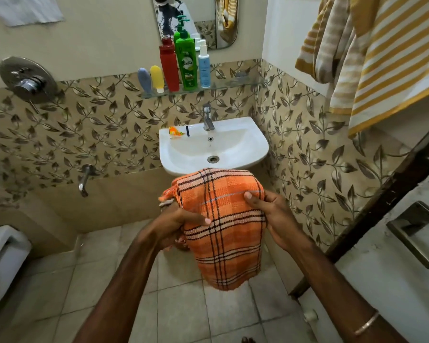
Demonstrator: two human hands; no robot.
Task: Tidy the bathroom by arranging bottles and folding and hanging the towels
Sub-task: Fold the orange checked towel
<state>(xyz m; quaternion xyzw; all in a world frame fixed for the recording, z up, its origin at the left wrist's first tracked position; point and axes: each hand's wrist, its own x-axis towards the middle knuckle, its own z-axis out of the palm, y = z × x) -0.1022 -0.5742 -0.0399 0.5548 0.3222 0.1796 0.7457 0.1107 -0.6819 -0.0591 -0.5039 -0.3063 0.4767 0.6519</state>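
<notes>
Where the leaf-patterned wall tiles (104,125) wrap the corner, a white sink (243,154) juts out with a chrome tap (207,117) at its back edge and a small orange packet (175,132) on its left rim. Up at the right, a yellow-and-white striped towel (391,68) hangs down beside a dark wooden door frame (382,201). Below and in front of the sink, over the floor tiles (178,305), an orange checked towel (223,226) is held folded, its doubled top edge rounded and its lower end hanging free. The left hand (181,224) grips the towel's left edge, thumb lying across the front of the cloth and fingers tucked behind it. The right hand (268,214) holds the right edge, thumb pressed on the front and fingers curled round the back. Above the sink a glass shelf (233,84) carries a row of bottles standing close together: a green pump bottle (188,63), a red bottle (169,68) to its left, a white-and-blue spray bottle (204,65) to its right, then a yellow tube (157,78) and a grey-blue tube (144,79) at the left end.
</notes>
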